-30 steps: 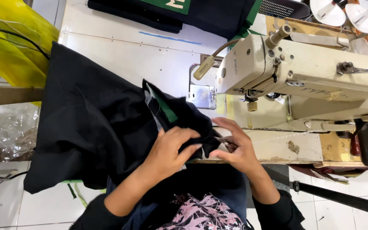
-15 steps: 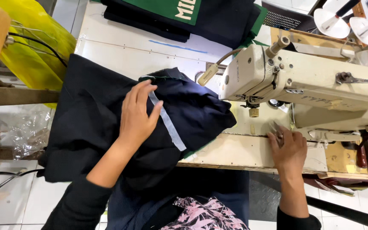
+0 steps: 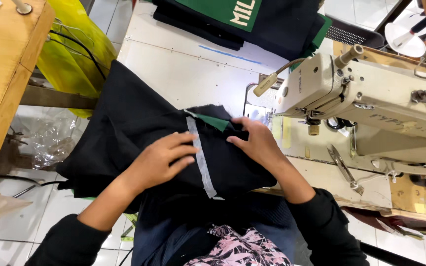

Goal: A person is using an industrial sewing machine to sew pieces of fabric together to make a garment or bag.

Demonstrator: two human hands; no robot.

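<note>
Pressing flat on a dark garment (image 3: 139,133), both hands lay spread, fingers extended, pinching nothing. The left hand (image 3: 159,161) rested just left of a white tape strip (image 3: 200,157); the right hand (image 3: 258,144) lay just right of it, so the strip ran between them, its long axis going from the far side toward the person's body. A green patch (image 3: 214,121) showed at the strip's far end, nearer the right hand. Beyond the right hand stood the sewing machine (image 3: 371,103) on the desk (image 3: 183,74). No containers showed near the hands.
</note>
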